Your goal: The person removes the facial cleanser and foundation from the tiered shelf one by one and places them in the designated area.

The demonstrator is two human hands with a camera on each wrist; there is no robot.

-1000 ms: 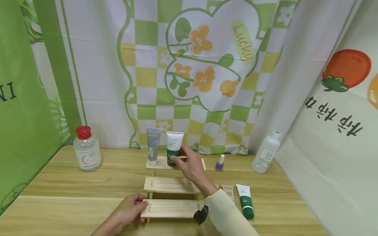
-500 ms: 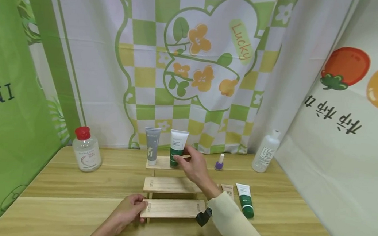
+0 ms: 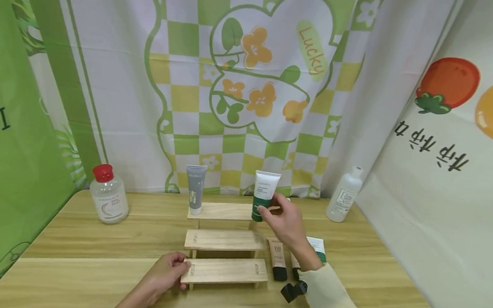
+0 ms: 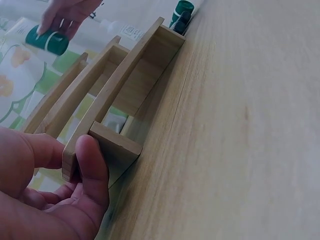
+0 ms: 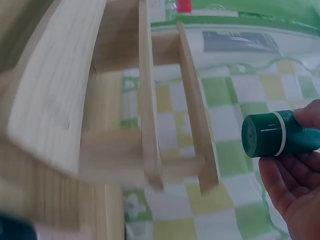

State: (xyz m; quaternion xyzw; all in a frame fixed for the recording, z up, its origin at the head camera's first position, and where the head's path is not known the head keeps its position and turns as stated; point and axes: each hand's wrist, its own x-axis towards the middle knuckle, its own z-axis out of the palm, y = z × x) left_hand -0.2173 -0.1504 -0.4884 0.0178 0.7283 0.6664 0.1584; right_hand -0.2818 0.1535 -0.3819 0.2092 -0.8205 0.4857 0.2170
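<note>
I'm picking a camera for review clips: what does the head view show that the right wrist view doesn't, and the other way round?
Only the head view shows the left hand pinching the wooden stand at its front left end, the white bottle at back right, and the "Lucky" print.

Only the right wrist view shows the flat end of the green cap on the green-and-white tube.

Both show the right hand holding that tube, the stand, the grey tube, the checkered curtain and the red-capped bottle, cropped in the wrist view.
</note>
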